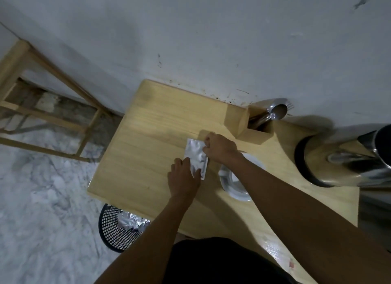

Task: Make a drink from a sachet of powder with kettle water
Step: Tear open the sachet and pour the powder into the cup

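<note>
Both hands (184, 177) pinching sachet (195, 157) over table (137, 156).

Wooden table (148, 135): cup (234, 182), kettle (338, 161), utensil box (243, 122) (spoons, probably).

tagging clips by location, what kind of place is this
Probably a small room in a home, set up as a drinks corner. A steel kettle and a white cup stand on a small wooden table against a scuffed wall, with a mesh bin on marble-look flooring.
</note>
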Action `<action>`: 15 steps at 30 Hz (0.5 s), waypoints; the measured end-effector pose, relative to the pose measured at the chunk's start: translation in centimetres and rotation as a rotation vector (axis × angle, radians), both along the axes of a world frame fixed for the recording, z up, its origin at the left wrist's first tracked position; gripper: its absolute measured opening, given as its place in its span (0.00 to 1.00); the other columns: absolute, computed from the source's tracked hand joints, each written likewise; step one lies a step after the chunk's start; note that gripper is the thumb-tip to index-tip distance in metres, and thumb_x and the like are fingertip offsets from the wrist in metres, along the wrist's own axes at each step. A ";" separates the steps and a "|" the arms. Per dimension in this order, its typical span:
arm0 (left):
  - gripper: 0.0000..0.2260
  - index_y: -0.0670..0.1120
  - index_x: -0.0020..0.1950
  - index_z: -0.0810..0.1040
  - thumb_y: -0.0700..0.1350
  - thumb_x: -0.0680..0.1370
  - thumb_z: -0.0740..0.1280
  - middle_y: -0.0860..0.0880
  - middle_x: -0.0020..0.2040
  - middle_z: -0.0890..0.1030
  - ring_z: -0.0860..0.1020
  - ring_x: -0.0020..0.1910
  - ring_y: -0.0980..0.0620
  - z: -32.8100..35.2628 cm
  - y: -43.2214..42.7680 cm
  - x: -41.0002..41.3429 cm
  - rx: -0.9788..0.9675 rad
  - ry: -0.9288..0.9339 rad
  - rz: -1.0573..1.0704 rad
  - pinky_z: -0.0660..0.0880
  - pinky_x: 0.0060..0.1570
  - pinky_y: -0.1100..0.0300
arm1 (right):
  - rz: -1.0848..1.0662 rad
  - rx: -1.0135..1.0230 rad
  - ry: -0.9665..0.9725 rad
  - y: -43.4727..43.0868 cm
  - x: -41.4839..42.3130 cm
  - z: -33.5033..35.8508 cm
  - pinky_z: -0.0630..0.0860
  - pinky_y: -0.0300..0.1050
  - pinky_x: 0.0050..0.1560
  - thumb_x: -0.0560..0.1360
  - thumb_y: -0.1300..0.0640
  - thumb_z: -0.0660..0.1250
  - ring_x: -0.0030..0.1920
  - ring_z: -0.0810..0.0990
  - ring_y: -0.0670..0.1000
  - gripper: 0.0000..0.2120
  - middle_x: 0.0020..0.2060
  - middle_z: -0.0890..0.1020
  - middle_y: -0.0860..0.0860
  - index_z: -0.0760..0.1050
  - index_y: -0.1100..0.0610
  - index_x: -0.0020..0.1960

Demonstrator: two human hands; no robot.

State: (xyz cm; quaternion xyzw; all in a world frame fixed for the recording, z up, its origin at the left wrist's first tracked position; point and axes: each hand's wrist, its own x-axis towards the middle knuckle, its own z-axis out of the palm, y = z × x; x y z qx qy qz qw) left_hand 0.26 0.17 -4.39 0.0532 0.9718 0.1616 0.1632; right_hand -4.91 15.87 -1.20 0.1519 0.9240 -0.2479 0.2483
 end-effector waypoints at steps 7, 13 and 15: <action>0.18 0.48 0.59 0.73 0.56 0.73 0.64 0.44 0.53 0.75 0.74 0.54 0.43 -0.1 -0.3 -0.3 0.047 -0.005 0.032 0.73 0.49 0.50 | -0.180 -0.220 0.065 -0.2 0.5 0.1 0.71 0.45 0.42 0.75 0.52 0.66 0.45 0.80 0.54 0.06 0.43 0.82 0.51 0.80 0.52 0.45; 0.33 0.47 0.73 0.63 0.63 0.72 0.60 0.41 0.69 0.68 0.66 0.67 0.41 3.7 -1.4 -2.7 0.425 0.001 0.231 0.65 0.64 0.44 | -0.261 -0.594 0.180 0.0 2.7 4.8 0.74 0.42 0.45 0.76 0.56 0.70 0.41 0.80 0.46 0.08 0.43 0.85 0.55 0.83 0.60 0.46; 0.30 0.52 0.73 0.64 0.62 0.73 0.61 0.44 0.72 0.67 0.65 0.69 0.44 5.9 -2.0 -4.0 0.543 -0.104 0.199 0.66 0.66 0.45 | -0.290 -0.669 0.187 -0.1 3.7 6.5 0.73 0.35 0.41 0.76 0.56 0.71 0.37 0.78 0.41 0.07 0.39 0.85 0.51 0.83 0.59 0.46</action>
